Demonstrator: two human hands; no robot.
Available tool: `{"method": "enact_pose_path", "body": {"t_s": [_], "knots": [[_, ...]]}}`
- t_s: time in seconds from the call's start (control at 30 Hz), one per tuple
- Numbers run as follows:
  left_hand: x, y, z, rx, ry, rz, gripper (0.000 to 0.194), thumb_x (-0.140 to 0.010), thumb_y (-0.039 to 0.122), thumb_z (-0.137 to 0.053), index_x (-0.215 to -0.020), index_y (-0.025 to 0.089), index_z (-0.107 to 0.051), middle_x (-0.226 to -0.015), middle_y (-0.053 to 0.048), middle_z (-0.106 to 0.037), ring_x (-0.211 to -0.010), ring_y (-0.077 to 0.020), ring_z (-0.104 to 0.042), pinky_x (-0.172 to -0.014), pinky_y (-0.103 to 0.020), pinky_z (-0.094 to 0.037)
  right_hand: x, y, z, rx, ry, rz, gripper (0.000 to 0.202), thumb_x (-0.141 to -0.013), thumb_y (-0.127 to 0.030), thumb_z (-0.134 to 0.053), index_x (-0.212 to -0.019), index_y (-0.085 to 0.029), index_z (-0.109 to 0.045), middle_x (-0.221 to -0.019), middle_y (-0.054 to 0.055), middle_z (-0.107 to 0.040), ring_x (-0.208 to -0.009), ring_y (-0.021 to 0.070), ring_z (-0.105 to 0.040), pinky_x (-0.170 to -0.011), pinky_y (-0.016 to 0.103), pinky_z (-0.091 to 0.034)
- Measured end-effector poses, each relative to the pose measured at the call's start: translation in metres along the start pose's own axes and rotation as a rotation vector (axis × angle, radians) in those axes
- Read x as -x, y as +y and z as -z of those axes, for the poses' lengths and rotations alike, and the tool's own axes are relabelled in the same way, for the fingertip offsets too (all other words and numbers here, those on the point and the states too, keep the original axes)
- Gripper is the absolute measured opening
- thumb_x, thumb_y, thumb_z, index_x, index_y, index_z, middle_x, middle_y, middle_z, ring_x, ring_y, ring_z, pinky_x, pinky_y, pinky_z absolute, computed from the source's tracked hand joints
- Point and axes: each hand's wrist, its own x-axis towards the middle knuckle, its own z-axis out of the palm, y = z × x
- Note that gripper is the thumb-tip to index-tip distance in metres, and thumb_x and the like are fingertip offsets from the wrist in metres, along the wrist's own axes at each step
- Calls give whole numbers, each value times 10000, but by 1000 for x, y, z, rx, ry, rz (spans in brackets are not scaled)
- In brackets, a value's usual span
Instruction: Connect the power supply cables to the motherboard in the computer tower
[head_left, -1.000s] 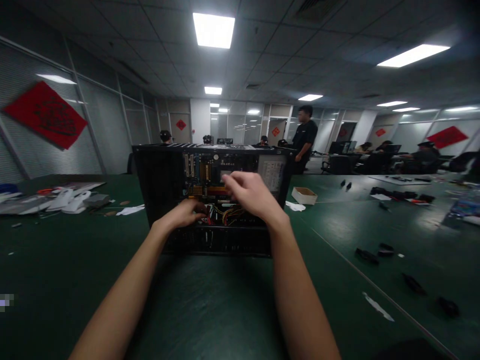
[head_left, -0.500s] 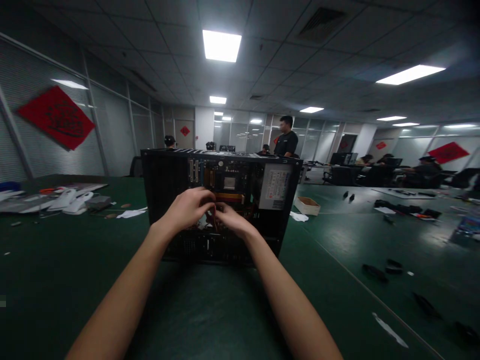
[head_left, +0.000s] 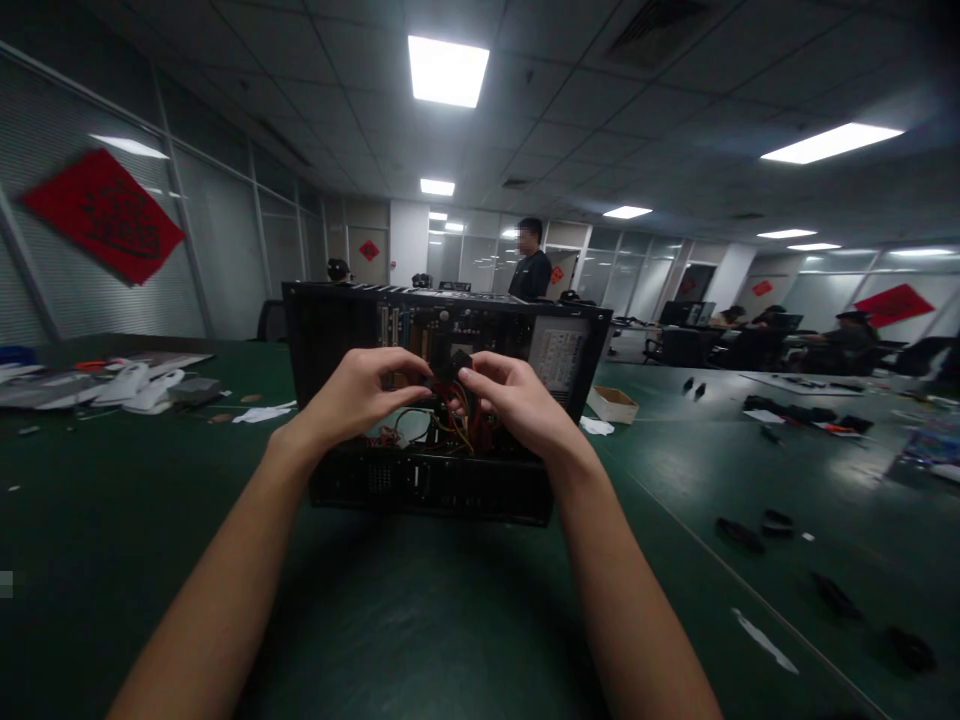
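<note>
An open black computer case (head_left: 330, 330) stands on the green table in front of me, its inside facing me. Between my hands rises a bundle of red, yellow and black power cables (head_left: 463, 418) from the lower part of the case. My right hand (head_left: 517, 400) pinches a black cable connector (head_left: 454, 364) at the top of this bundle. To its left, my left hand (head_left: 367, 395) has thumb and fingers curled close together by the cables; what sits at their tips is hidden. The power supply (head_left: 561, 355) with its white label is behind my right hand.
A small wooden box (head_left: 613, 404) stands right of the case. White gloves (head_left: 154, 388) and papers lie at the left. Several black parts (head_left: 739, 535) are scattered on the table's right side. A person (head_left: 531, 265) in black stands beyond the case.
Both hands have come up, and the right hand now holds a black connector with cables lifted into view. The case's top leans slightly toward me. The standing person has moved left.
</note>
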Motion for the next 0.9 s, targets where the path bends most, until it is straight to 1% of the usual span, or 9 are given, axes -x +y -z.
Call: {"method": "enact_pose_path", "body": {"t_s": [0.07,0.13,0.27,0.33,0.47,0.67,0.73,0.8,0.9], "knots": [[0,3,0,7,32,-2,285,-823,373,-713,-1000,150,-698,-943,-51,-732,-848,-176,-677,-789,-290,-548,1,0,-2,32,6,1,259,-825,-418,-684,-925,-179,-677,-855,9,-677,-743,120,-618,-612,213,-432],[1,4,-1,17,46,6,335,-815,353,-725,-1071,143,-677,-935,-47,-727,-842,-174,-678,-783,-284,-545,-1,3,-4,36,23,-10,262,-816,-408,-689,-947,-181,-692,-874,13,-684,-768,130,-619,-633,224,-442],[3,2,-2,18,34,5,434,-808,308,-737,-1205,157,-648,-932,-33,-727,-847,-169,-682,-811,-284,-539,-6,8,-9,1,122,-25,350,-749,-392,-738,-1028,-187,-688,-938,29,-711,-818,154,-635,-663,247,-464],[3,0,-2,9,40,-6,435,-810,297,-737,-1215,159,-655,-953,-38,-730,-859,-170,-683,-822,-287,-538,-8,11,-11,-16,170,-27,380,-729,-390,-751,-1039,-182,-682,-959,42,-715,-831,162,-642,-671,255,-472],[4,-2,-2,9,56,-30,451,-810,304,-738,-1226,150,-659,-958,-47,-736,-861,-171,-684,-819,-290,-543,-10,17,-13,-60,207,-42,425,-705,-405,-769,-1050,-181,-667,-934,45,-704,-797,156,-637,-632,247,-469],[4,1,-2,13,51,-28,450,-821,323,-725,-1234,156,-658,-1009,-61,-738,-906,-183,-687,-856,-307,-548,-11,20,-16,-99,196,-43,452,-708,-421,-762,-1078,-185,-656,-947,45,-709,-795,160,-652,-650,264,-505],[5,1,-2,1,43,-28,447,-830,339,-713,-1235,158,-655,-1024,-66,-735,-917,-189,-685,-860,-314,-551,-11,20,-17,-80,207,-33,446,-718,-417,-751,-1087,-185,-655,-951,47,-717,-826,175,-667,-678,279,-524],[5,0,-3,-17,29,-40,444,-845,342,-698,-1246,159,-645,-1034,-71,-730,-919,-190,-682,-864,-322,-552,-11,20,-18,-50,211,0,417,-734,-399,-736,-1082,-182,-658,-965,52,-726,-876,191,-678,-745,306,-544],[4,0,-5,-63,9,-96,431,-863,316,-682,-1263,162,-627,-1070,-80,-707,-957,-194,-667,-889,-336,-545,-11,19,-20,35,207,59,359,-779,-358,-691,-1087,-175,-666,-1026,66,-728,-939,201,-679,-847,341,-545]]}}
